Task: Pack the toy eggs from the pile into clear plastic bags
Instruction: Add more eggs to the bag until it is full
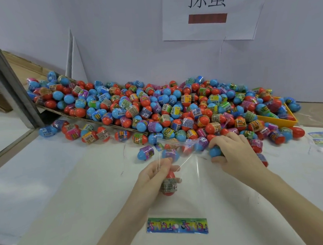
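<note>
A big pile of toy eggs [156, 105], red and blue with printed sleeves, spreads across the back of the white table [66, 183]. A clear plastic bag [189, 177] with a colourful printed header [177, 225] lies in front of me, its mouth toward the pile. My left hand [152, 177] pinches the bag's left side near the mouth. A red egg [168, 185] sits inside the bag beside my left fingers. My right hand [235, 154] grips a blue egg [215, 151] at the pile's near edge, by the bag's mouth.
A yellow tray [280, 120] holds eggs at the right. More printed bags [322, 138] lie at the far right edge. A cardboard sheet [78, 115] slopes under the pile's left part. A metal post [7, 83] stands at left. A white wall with a paper sign rises behind.
</note>
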